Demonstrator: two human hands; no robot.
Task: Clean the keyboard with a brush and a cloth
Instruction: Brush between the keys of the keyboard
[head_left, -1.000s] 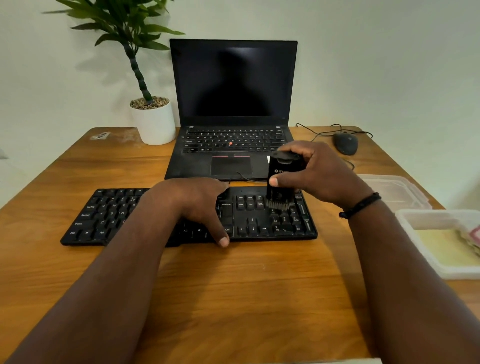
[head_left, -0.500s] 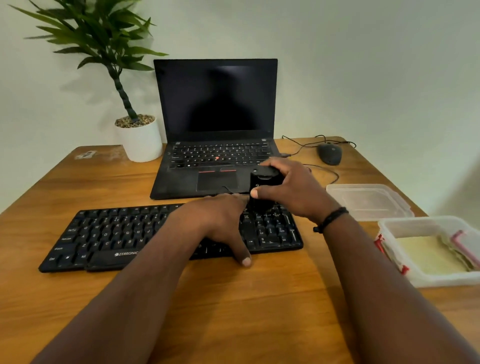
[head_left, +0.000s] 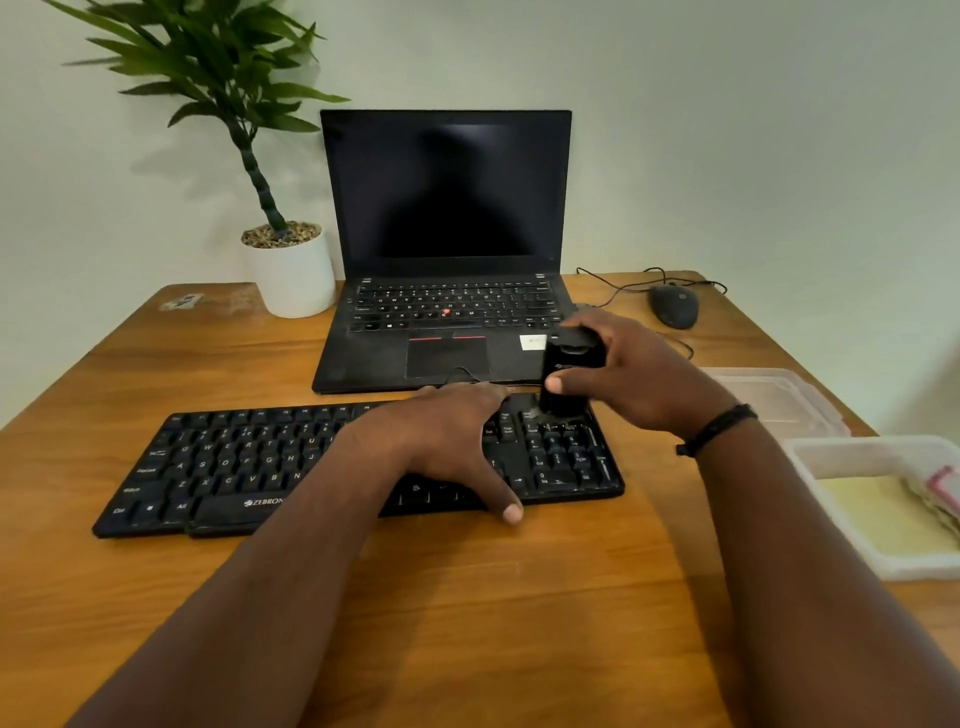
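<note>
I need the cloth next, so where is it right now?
In the head view, a pale yellow cloth lies in the white tray at the table's right edge, beside the right forearm and just in front of the clear lid.

The left hand (head_left: 457, 441) covers the middle keys of the keyboard (head_left: 218, 467), and its forearm hides the end of the brand name on the space bar. The brush (head_left: 569, 379) bristles are too dark and blurred to make out. The tray (head_left: 852, 525) and its pink-edged contents are cut off by the right edge.
</note>
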